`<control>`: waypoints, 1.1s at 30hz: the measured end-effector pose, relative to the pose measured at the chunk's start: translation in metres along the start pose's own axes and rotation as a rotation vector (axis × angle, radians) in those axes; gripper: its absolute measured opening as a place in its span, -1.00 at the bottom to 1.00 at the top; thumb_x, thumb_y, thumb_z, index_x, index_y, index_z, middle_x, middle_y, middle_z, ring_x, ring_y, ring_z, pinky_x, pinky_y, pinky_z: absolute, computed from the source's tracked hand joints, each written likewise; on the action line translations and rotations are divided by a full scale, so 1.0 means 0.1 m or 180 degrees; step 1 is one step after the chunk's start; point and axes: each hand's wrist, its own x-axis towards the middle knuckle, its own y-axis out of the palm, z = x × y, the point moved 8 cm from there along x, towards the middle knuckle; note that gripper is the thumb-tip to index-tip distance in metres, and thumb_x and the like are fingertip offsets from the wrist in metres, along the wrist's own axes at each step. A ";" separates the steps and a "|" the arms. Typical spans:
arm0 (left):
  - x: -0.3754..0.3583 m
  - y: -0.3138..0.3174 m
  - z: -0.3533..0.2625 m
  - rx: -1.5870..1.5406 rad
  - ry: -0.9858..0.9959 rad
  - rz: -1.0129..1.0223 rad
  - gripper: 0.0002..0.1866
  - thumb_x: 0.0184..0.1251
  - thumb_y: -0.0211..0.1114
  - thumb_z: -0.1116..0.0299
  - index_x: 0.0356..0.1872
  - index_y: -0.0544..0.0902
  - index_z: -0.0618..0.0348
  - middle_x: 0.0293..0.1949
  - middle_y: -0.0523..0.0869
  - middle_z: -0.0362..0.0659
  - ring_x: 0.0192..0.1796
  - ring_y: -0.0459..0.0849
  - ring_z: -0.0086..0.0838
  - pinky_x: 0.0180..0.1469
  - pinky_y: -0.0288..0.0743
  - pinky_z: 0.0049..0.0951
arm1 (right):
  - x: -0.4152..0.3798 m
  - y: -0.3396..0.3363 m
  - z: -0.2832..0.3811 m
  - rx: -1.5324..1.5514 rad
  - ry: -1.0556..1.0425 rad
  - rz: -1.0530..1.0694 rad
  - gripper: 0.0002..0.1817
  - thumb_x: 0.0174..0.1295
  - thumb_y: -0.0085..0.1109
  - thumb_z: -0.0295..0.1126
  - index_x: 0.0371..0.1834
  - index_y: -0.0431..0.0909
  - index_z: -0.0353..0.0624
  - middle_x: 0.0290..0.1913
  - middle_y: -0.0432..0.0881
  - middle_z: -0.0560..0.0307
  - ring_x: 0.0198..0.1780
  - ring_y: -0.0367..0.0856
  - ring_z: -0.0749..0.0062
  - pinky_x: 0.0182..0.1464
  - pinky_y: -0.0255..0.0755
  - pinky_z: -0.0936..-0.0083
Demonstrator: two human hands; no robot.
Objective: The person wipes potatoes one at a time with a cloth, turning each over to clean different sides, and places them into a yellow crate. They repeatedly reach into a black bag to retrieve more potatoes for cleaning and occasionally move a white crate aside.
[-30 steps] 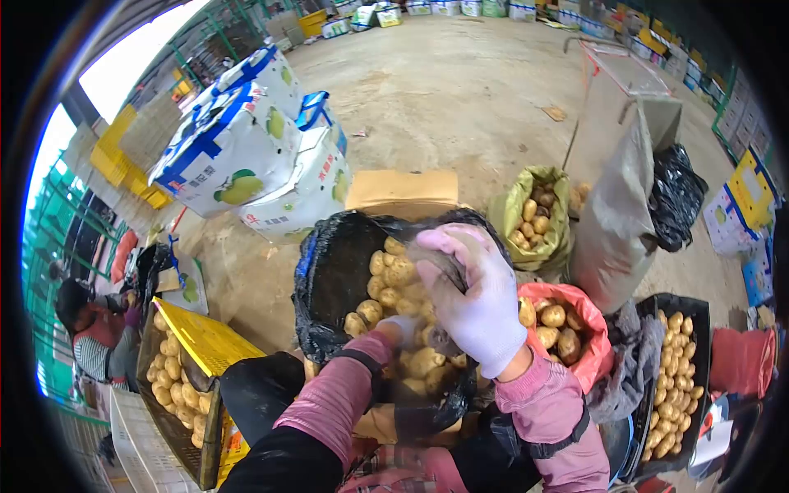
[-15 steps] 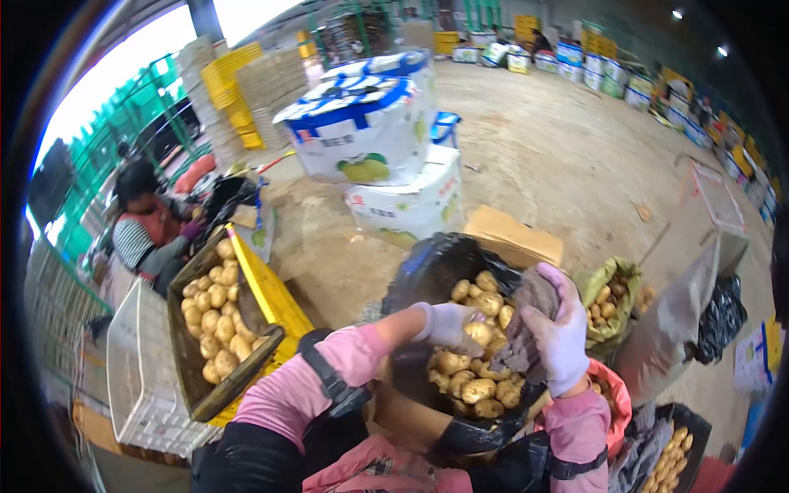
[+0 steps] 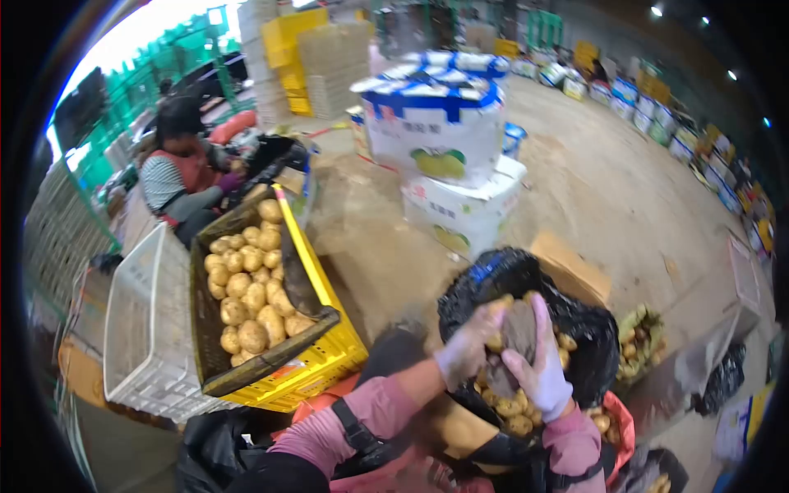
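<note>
My left hand, in a pale glove, is closed around a potato, which its fingers partly hide. Facing it, my gloved right hand grips a grey cloth and presses it against the potato. Both hands are above a cardboard box lined with black plastic. More potatoes lie in that box under my hands. To the left, a yellow crate with a dark lining holds many potatoes.
A white crate stands beyond the yellow one. A person sits at the upper left. Stacked white cartons rise ahead. On the right are a green sack of potatoes and a red bag.
My view has swung left, bringing the yellow crate further in. My left hand has come up from the potatoes in the box with a potato, meeting the cloth in my right hand.
</note>
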 end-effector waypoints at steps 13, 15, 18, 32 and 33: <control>-0.02 0.11 -0.22 -0.1088 -0.0116 0.0226 -0.30 0.56 -0.20 -0.29 0.27 0.48 0.12 0.08 0.69 -0.14 0.03 0.72 -0.39 0.01 0.68 -0.39 | 0.08 -0.04 0.05 0.0284 -0.0346 -0.0198 -0.20 0.17 0.26 -0.53 0.54 0.18 -0.20 0.50 0.28 -0.17 0.51 0.29 0.03 0.50 0.17 0.22; 0.03 0.04 0.07 -0.1570 -0.0386 0.0289 -0.37 0.59 -0.17 -0.22 0.25 0.49 0.10 0.04 0.69 -0.13 0.11 0.67 -0.39 0.27 0.47 -0.35 | 0.07 0.19 0.21 -0.1095 -0.0566 0.0164 -0.32 0.07 0.30 -0.51 0.37 0.45 -0.16 0.46 0.31 -0.27 0.51 0.23 -0.16 0.51 0.12 0.10; -0.07 0.21 -0.08 -0.1656 -0.0165 0.0736 -0.45 0.63 -0.16 -0.13 0.21 0.51 0.10 0.05 0.67 -0.13 0.12 0.65 -0.38 0.24 0.48 -0.36 | 0.09 0.18 0.17 -0.0937 -0.0566 -0.0176 -0.38 0.07 0.28 -0.53 0.30 0.50 -0.15 0.40 0.38 -0.25 0.45 0.32 -0.16 0.46 0.22 0.10; 0.00 0.15 -0.01 -0.1513 -0.0369 0.0933 -0.48 0.66 -0.24 -0.05 0.21 0.51 0.11 0.03 0.67 -0.16 0.03 0.69 -0.40 0.09 0.58 -0.35 | 0.05 -0.02 0.03 0.0042 -0.0133 0.0028 -0.40 0.22 0.28 -0.51 0.38 0.45 -0.08 0.52 0.25 -0.11 0.46 0.34 0.05 0.43 0.28 0.17; 0.01 0.16 0.06 -0.1550 -0.0345 0.0798 -0.47 0.65 -0.22 -0.08 0.21 0.51 0.10 0.04 0.67 -0.14 0.05 0.69 -0.38 0.13 0.57 -0.33 | 0.04 0.09 0.11 -0.0517 -0.0231 -0.0026 -0.35 0.07 0.35 -0.50 0.33 0.53 0.03 0.48 0.30 -0.16 0.47 0.30 -0.11 0.44 0.24 0.11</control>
